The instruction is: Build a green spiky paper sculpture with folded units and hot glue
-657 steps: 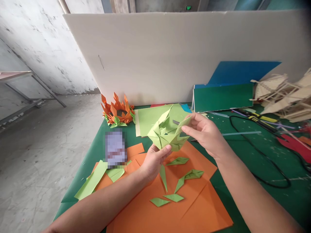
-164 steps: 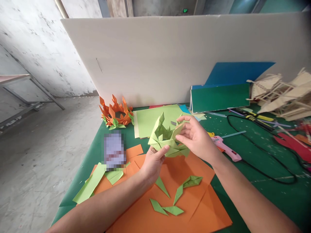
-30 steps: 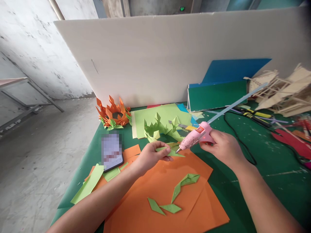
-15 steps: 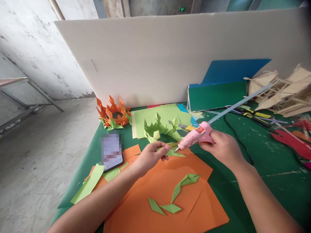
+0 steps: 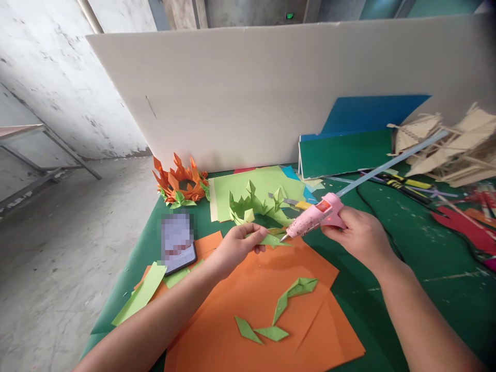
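Observation:
My left hand [image 5: 242, 245] pinches a folded green paper piece [image 5: 276, 240] above the orange paper sheets [image 5: 232, 315]. A pink glue gun [image 5: 310, 217] is gripped in my right hand [image 5: 360, 235]; its metal nozzle is at the green piece, and I cannot tell if they touch. A long translucent glue stick [image 5: 391, 163] sticks out of its back. Just behind my hands stands a green folded-paper crown [image 5: 258, 206], partly hidden. On the orange sheets lie a bent green folded strip [image 5: 294, 292] and two small green folded pieces [image 5: 272, 332].
At the back left stands an orange paper crown [image 5: 180, 181], near a phone [image 5: 178, 243]. Green paper sheets [image 5: 225, 188] and a utility knife [image 5: 294, 202] lie behind the green crown. Wooden models [image 5: 449, 147] stand at right; a black cable crosses the table. A white board [image 5: 232, 98] rises behind.
Both hands have shifted slightly: the left a little to the left with the green piece, the right a little right with the glue gun. The pieces on the orange sheets lie unmoved.

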Demonstrator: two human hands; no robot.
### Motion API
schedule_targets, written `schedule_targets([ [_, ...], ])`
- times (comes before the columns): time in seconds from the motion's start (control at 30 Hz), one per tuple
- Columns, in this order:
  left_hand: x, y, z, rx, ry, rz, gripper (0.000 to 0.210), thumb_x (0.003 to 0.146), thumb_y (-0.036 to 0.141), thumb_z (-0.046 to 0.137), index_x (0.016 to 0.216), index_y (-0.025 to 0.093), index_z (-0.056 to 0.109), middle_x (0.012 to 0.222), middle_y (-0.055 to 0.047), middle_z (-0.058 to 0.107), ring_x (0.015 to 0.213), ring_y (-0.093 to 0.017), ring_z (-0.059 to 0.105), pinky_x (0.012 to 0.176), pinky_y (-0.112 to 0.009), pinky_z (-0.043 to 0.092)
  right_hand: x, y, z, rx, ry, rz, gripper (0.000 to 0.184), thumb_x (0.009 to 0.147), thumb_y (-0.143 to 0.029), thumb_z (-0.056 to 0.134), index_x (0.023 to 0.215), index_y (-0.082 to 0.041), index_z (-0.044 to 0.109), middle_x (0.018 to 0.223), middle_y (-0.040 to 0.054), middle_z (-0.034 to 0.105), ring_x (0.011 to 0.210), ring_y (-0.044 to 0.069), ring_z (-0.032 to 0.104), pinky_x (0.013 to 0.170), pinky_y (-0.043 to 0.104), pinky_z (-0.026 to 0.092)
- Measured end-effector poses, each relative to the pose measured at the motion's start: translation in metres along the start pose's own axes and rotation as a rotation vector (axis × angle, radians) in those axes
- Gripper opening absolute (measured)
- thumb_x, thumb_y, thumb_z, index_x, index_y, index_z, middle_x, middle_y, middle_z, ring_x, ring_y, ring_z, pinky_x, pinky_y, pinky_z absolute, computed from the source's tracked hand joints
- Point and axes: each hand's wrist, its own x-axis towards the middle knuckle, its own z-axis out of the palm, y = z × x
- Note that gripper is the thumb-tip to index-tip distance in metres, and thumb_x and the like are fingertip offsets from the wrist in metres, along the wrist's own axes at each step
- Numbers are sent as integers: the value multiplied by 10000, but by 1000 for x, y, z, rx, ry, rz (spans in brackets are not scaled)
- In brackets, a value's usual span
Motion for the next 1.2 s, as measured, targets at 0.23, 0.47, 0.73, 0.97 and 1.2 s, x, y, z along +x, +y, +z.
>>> schedule_targets([
  [0.23, 0, 1, -1, -63, -14, 14, 376, 773, 528, 676, 831, 166, 592, 652, 17, 567, 638, -104, 475, 685, -264, 359, 1, 0, -3, 26, -2, 10, 126, 821, -231, 522, 709, -226, 465, 540, -26, 463, 475, 146, 459, 465, 271, 252],
  [0.47, 1, 2, -3, -111, -15, 30, 365, 768, 502, 699, 833, 155, 605, 656, 18, 557, 626, -92, 469, 670, -250, 367, 1, 2, -4, -3, 27, -11, 175, 819, -238, 538, 675, -225, 440, 528, -33, 429, 465, 140, 435, 460, 268, 265],
  [0.73, 2, 4, -7, -119, -2, 40, 354, 756, 487, 721, 834, 155, 627, 679, 14, 558, 639, -92, 506, 699, -252, 398, 1, 5, -6, -10, 33, -3, 136, 797, -216, 536, 691, -232, 452, 520, -38, 413, 462, 138, 423, 456, 274, 249],
  [0.97, 2, 5, -7, -134, 2, 47, 356, 731, 486, 743, 818, 158, 636, 709, 12, 566, 647, -95, 518, 697, -255, 403, -3, 15, -9, 66, -101, 231, 212, 766, -321, 625, 687, -237, 447, 537, -42, 440, 448, 126, 404, 423, 255, 274],
  [1.2, 0, 5, -8, 9, -31, 66, 321, 764, 456, 724, 924, 181, 676, 709, 5, 619, 657, -100, 523, 687, -252, 409, -4, 34, -19, 206, -297, 414, 232, 826, -445, 633, 801, -230, 552, 612, -8, 570, 488, 150, 507, 426, 251, 311],
])
